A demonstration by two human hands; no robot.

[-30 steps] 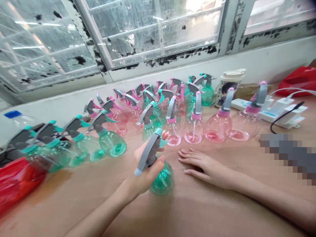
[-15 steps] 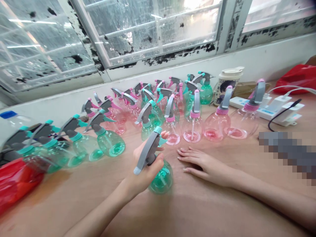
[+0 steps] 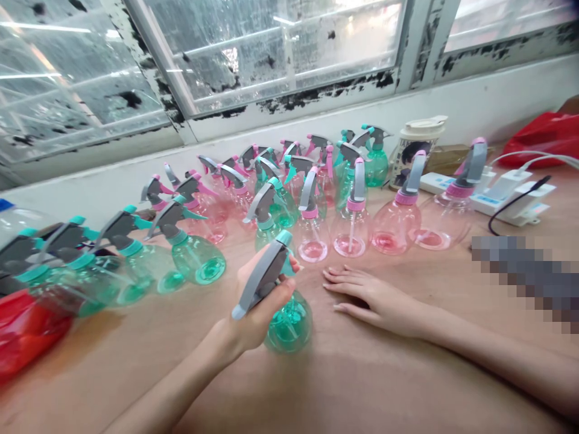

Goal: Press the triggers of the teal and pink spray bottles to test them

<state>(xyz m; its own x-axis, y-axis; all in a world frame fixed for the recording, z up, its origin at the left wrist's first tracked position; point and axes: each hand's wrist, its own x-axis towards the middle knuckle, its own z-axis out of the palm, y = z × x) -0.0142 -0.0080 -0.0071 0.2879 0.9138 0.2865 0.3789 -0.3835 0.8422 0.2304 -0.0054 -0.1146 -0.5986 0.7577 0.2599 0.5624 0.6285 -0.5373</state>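
My left hand [image 3: 260,301] is wrapped round the neck and trigger of a green spray bottle [image 3: 290,328] with a grey and teal spray head. The bottle stands on the table, its nozzle end pointing away from me. Fingertips show at the trigger; the bottle's neck is hidden by the hand. To the right, my right hand [image 3: 366,295] lies flat on the tabletop with fingers stretched out, holding nothing. Just beyond it stand pink spray bottles [image 3: 349,238] with grey and pink heads. Several green spray bottles [image 3: 199,259] line up on the left.
More pink and green bottles crowd the back by the window wall. A patterned cup [image 3: 415,154] and a white power strip [image 3: 506,202] with cables sit at the back right. Red plastic bags lie at left [image 3: 31,331] and far right [image 3: 538,140]. A pixelated patch covers something at right.
My left fingers have curled in closer on the trigger of the green spray bottle. The whole view has shifted slightly; my right hand stays flat in place.
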